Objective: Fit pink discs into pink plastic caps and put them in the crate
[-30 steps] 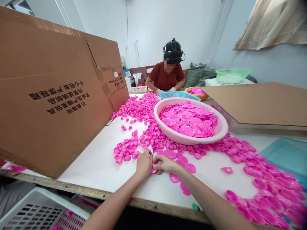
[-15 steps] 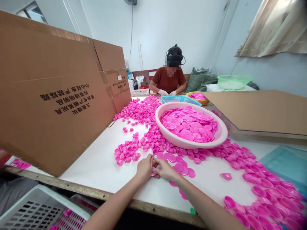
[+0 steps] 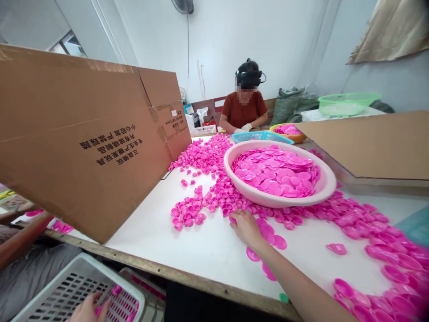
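My right hand (image 3: pixel 247 229) reaches over the white table, fingertips closed on a small pink plastic cup (image 3: pixel 232 219) at the near edge of a pile. Flat pink discs (image 3: pixel 280 242) lie beside that wrist, some overlapping. At the lower left, my left hand (image 3: pixel 87 308) is over a white slotted basket (image 3: pixel 60 293), thumb and fingers apart. Pink pieces show in the basket, one of them seen between the fingers. The frame's bottom edge cuts off part of this hand.
A pale pink basin (image 3: pixel 279 202) full of discs stands amid small cups (image 3: pixel 204 154). Larger pink oval pieces (image 3: pixel 398 264) spread along the right. A cardboard box (image 3: pixel 67 179) stands left. Opposite, a person (image 3: pixel 244 107) works beside a blue basket (image 3: pixel 263 137); another person's arm (image 3: pixel 27 237) shows left.
My hands were together above the table. The left has moved down and left to the basket; the right has moved slightly forward to the small cups. The view has shifted left.
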Demonstrator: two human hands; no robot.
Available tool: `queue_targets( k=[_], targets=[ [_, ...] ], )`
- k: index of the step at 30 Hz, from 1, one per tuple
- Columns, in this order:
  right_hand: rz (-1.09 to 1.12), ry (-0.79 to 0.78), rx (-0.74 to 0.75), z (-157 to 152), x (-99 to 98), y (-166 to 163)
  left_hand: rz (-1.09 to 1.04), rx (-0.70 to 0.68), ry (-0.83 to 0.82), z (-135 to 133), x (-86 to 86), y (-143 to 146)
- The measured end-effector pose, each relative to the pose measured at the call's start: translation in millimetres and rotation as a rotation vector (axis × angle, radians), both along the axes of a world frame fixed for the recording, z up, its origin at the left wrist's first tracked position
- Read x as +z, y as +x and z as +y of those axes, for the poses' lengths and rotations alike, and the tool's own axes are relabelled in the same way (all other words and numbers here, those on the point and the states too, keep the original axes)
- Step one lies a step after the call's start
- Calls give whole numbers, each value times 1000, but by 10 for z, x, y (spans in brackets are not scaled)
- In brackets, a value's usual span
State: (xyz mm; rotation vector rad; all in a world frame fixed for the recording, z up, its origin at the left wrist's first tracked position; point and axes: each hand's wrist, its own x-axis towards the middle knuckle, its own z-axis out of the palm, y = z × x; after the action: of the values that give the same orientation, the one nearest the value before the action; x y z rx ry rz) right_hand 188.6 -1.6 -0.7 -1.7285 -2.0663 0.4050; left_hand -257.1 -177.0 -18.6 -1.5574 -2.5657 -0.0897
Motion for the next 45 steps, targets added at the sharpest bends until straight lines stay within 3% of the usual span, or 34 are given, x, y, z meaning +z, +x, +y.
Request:
queue_targets(
  k=[2, 4, 6, 8, 11, 16, 22, 27, 33, 37, 40, 45],
  targets=[
    [-39, 6, 7, 11, -30, -22, -62, 0, 186, 234, 53, 423],
    [-32, 22, 20, 15, -41, -33, -254, -171, 299, 614, 176, 998],
    [5, 30, 35, 15, -45, -23, -441, -333, 253, 1021, 297, 1539],
    [53, 36, 44, 13, -48, 6, -489, -438, 165, 1354, 367, 1939],
    [124, 26, 41, 10, -55, 55, -403, -459, 59, 1635, 368, 2244],
    [194, 29, 51, 14, -58, 73, -288, -529, 36, 1694, 254, 2338],
    [183, -9, 33, -9, 6, 35, -347, -535, 83, 1711, 242, 2470],
    [227, -26, 49, 1, 29, 33, -445, -628, 124, 1766, 239, 2515],
    [306, 18, -13, 78, 51, 140, -610, -837, 156, 1693, 341, 2681],
    [445, 19, -64, 105, 129, 209, -493, -896, 30, 1543, 401, 2863],
    [621, -80, -66, 101, 121, 166, -435, -828, -43, 1476, 335, 2915],
    [787, -365, 8, 56, -79, -69, -579, -789, -92, 1498, 160, 2867]
  ],
)
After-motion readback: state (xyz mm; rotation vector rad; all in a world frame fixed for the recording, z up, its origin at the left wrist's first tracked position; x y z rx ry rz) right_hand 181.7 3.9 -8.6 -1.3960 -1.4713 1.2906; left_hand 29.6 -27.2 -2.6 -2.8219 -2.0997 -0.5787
